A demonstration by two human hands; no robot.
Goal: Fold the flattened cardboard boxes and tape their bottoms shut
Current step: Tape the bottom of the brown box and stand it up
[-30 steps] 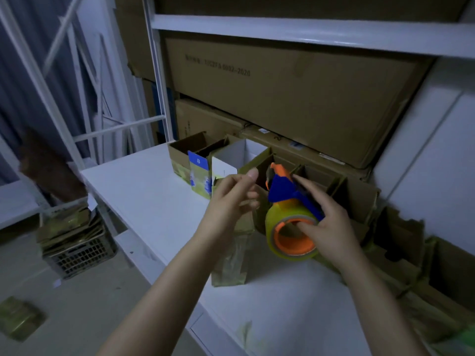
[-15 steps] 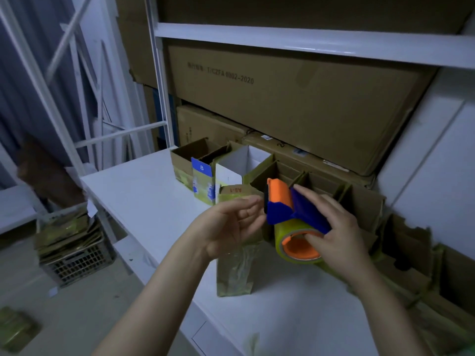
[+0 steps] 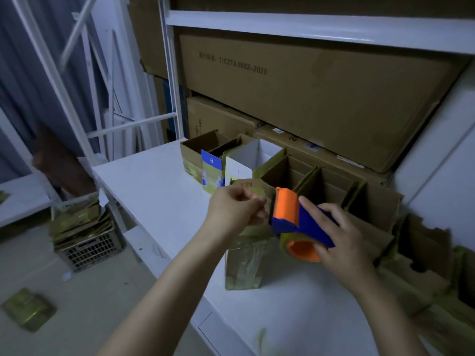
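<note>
Crate of flattened cardboard point(image 3: 84, 227) sits on the floor far left. On the white table point(image 3: 154, 196), left hand point(image 3: 232, 209) pinches something at the top of the small upright box point(image 3: 244, 255) — long axis vertical. Right hand point(image 3: 341, 242) wraps the tape dispenser point(image 3: 295, 222), index finger stretched along it — orange end pointing up and away.

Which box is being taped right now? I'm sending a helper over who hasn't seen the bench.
On the white table, look in front of the row of open cartons. The box stands at the near edge, between the left hand and the tape dispenser. Unlike its neighbours, it is wrapped in shiny tape and marked A5-1.
</note>
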